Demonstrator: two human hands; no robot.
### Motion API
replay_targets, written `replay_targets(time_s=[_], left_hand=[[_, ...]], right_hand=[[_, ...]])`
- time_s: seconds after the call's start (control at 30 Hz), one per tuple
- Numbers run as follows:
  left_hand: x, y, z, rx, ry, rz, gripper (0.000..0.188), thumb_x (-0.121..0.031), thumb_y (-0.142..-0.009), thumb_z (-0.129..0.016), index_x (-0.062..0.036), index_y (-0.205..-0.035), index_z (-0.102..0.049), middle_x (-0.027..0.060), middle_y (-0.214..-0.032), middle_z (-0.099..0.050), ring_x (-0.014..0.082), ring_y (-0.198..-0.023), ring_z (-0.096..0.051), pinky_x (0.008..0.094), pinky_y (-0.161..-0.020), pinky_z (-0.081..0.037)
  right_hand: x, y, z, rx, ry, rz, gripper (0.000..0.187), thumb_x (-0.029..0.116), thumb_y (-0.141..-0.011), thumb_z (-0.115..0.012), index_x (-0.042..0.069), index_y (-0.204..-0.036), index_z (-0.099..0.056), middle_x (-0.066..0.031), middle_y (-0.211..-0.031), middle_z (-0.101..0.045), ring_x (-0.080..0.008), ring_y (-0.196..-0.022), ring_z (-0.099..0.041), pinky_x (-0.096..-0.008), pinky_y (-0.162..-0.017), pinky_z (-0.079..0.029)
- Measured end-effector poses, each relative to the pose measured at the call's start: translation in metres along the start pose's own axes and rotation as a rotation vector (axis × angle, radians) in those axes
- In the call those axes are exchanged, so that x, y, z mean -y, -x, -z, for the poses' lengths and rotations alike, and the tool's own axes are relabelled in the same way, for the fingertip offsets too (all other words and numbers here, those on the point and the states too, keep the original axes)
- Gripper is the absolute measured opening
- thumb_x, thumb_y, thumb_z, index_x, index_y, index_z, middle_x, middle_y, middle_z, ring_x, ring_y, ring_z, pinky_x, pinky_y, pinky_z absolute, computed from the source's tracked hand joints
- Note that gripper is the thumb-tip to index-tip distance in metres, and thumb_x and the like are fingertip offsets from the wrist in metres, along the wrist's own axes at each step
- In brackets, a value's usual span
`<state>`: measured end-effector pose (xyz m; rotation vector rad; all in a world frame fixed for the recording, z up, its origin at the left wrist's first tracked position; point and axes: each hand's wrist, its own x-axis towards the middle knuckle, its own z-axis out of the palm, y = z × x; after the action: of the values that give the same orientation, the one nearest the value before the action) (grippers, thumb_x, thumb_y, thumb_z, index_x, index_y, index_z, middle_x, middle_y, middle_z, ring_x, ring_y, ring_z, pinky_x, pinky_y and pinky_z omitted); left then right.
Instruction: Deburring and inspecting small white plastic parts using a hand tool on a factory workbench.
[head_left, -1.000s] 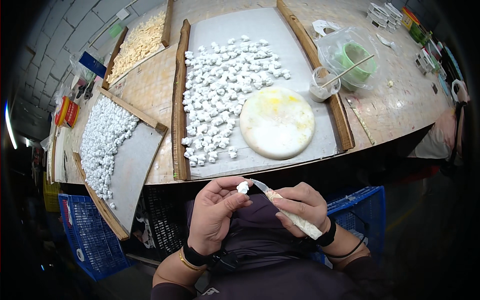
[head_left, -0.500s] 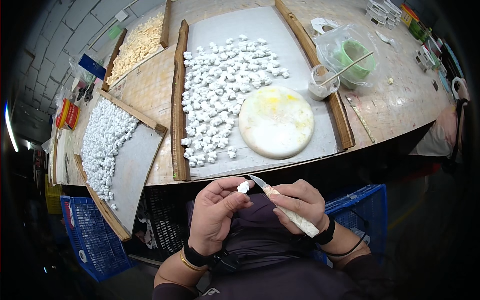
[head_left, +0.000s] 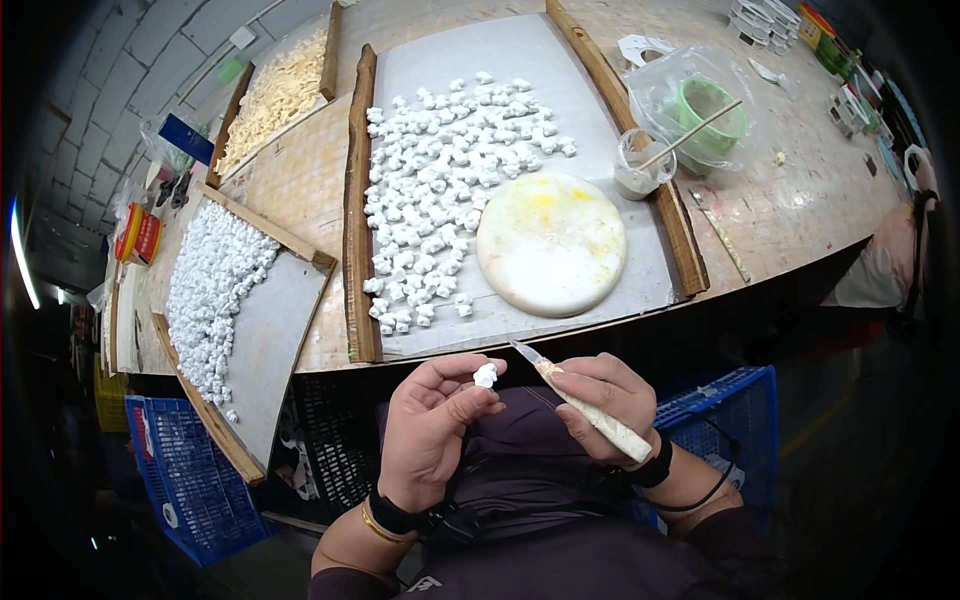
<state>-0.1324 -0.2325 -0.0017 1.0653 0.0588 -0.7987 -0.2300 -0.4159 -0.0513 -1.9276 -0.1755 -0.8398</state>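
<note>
Between the thumb and fingers of my left hand (head_left: 437, 418) is a small white moulded figure (head_left: 486, 376), knobbly in outline. My right hand (head_left: 607, 408) grips a knife (head_left: 596, 416) by its thick, pale wrapped handle. Its short metal blade (head_left: 524, 351) points up and left, apart from the figure. Beyond my hands, many similar white figures (head_left: 430, 200) stand spread over a grey-white board (head_left: 455, 50). A round whitish disc (head_left: 552, 250) with yellow stains lies on the board's near right part.
Wooden strips (head_left: 360, 200) edge the board. At left, a tilted tray (head_left: 262, 340) holds a heap of white pieces; cream pieces (head_left: 280, 90) lie behind it. A cup with a stick (head_left: 640, 170) and a green bowl (head_left: 712, 112) in plastic stand right. Blue crates (head_left: 190, 470) sit below the table.
My right hand has shifted slightly right, turning the knife so its blade has drawn away from the figure. My left hand stays almost still with the figure.
</note>
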Motion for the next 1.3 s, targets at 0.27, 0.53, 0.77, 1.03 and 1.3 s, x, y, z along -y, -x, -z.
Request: replay_targets(time_s=[0.27,0.53,0.77,1.03,1.3], left_hand=[[0.003,-0.001,-0.003,-0.024,-0.017,-0.014,0.027,0.003,-0.084,-0.065,0.0051,-0.109,-0.056,0.0198,-0.109,-0.064,0.0148,-0.083,-0.066,0.0303,-0.078,-0.058],[-0.003,-0.007,0.005,-0.031,-0.082,-0.084,0.029,0.003,-0.083,-0.065,0.0049,-0.11,-0.055,0.0184,-0.108,-0.064,0.0143,-0.082,-0.066,0.0302,-0.078,-0.057],[-0.013,-0.014,0.007,-0.052,-0.117,-0.17,0.03,0.007,-0.083,-0.063,0.0036,-0.111,-0.054,0.0178,-0.112,-0.063,0.0155,-0.088,-0.065,0.0297,-0.08,-0.057],[-0.03,-0.028,0.013,-0.057,-0.21,-0.211,0.031,0.008,-0.084,-0.062,0.0036,-0.113,-0.054,0.0173,-0.113,-0.062,0.0164,-0.09,-0.065,0.0293,-0.082,-0.056],[-0.107,-0.097,0.051,-0.076,-0.484,-0.316,0.03,0.006,-0.083,-0.063,0.0032,-0.113,-0.058,0.0115,-0.102,-0.066,0.0162,-0.085,-0.065,0.0281,-0.076,-0.056]], right_hand=[[0.006,0.018,0.0,-0.191,-0.789,-0.695,0.032,0.018,-0.097,-0.053,-0.006,-0.116,-0.059,-0.0225,-0.093,-0.068,-0.0147,-0.061,-0.061,-0.0222,-0.057,-0.05],[0.006,0.019,-0.002,-0.245,-0.852,-0.713,0.027,0.012,-0.097,-0.052,-0.006,-0.116,-0.059,-0.017,-0.092,-0.068,-0.011,-0.064,-0.058,-0.0206,-0.059,-0.048],[0.001,0.02,0.005,-0.187,-0.513,-0.556,0.021,0.002,-0.092,-0.054,-0.004,-0.11,-0.063,-0.0097,-0.083,-0.063,-0.009,-0.061,-0.055,-0.0199,-0.056,-0.045],[-0.002,0.023,0.016,-0.127,-0.439,-0.529,0.021,0.005,-0.092,-0.053,-0.004,-0.108,-0.064,-0.0113,-0.081,-0.065,-0.0097,-0.059,-0.056,-0.0213,-0.054,-0.046],[0.001,0.019,0.023,-0.116,-0.162,-0.398,0.021,-0.001,-0.08,-0.06,0.0,-0.1,-0.067,-0.0102,-0.073,-0.063,-0.0173,-0.061,-0.059,-0.0272,-0.056,-0.047]])
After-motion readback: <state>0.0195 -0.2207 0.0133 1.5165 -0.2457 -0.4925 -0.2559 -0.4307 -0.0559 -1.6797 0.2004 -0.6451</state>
